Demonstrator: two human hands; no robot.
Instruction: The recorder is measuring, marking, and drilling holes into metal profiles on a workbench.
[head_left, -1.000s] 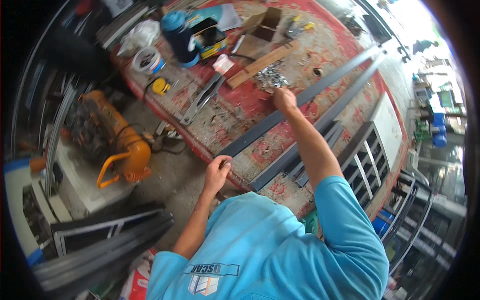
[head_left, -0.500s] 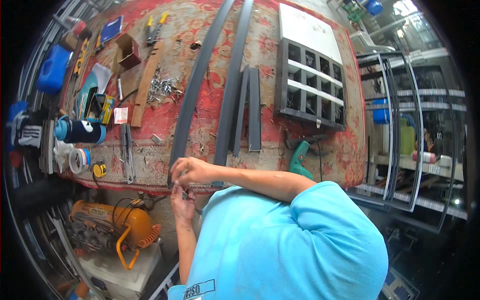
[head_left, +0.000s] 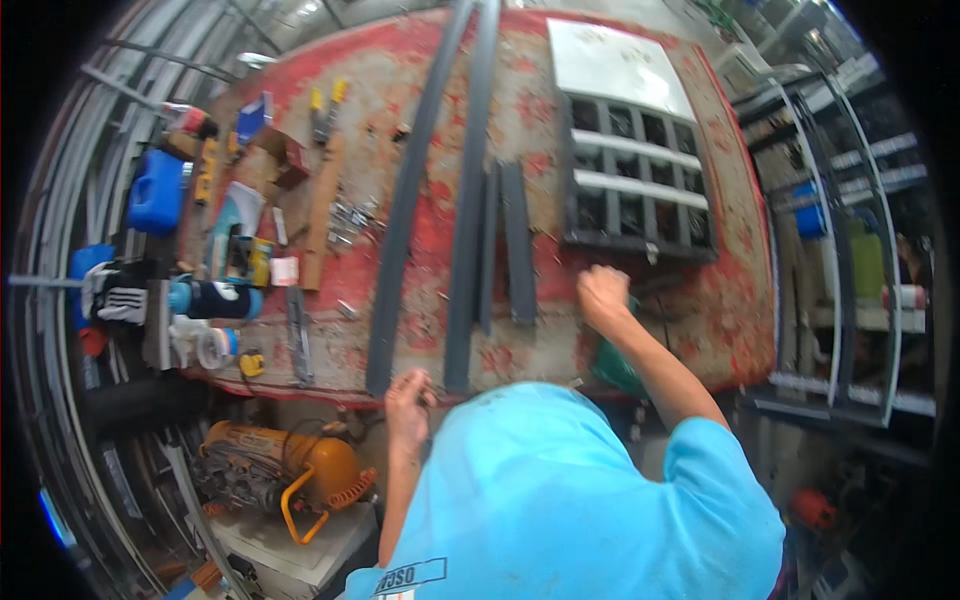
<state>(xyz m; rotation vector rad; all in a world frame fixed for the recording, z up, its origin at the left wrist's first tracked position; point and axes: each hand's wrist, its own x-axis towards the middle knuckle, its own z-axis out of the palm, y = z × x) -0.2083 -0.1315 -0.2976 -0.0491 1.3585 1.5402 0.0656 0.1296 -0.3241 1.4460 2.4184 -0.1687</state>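
At the far left of the counter [head_left: 640,350], a red worn surface, lie a blue canister [head_left: 155,192], a glove [head_left: 118,295], rolls of tape [head_left: 210,347] and a wooden strip [head_left: 322,215] with small metal fittings [head_left: 350,215] beside it. Below the counter edge stands an orange compressor [head_left: 285,470]. The left hand [head_left: 408,395] is at the near counter edge, just beside the near end of a long grey bar [head_left: 412,190]; its grip is curled narrow, and what it holds cannot be told. A second long bar [head_left: 470,190] and a short bar [head_left: 517,245] lie parallel to the right. The right hand [head_left: 603,297] is closed into a fist above the counter, near the lower edge of a dark metal grille [head_left: 640,185]; whether it holds anything cannot be told.
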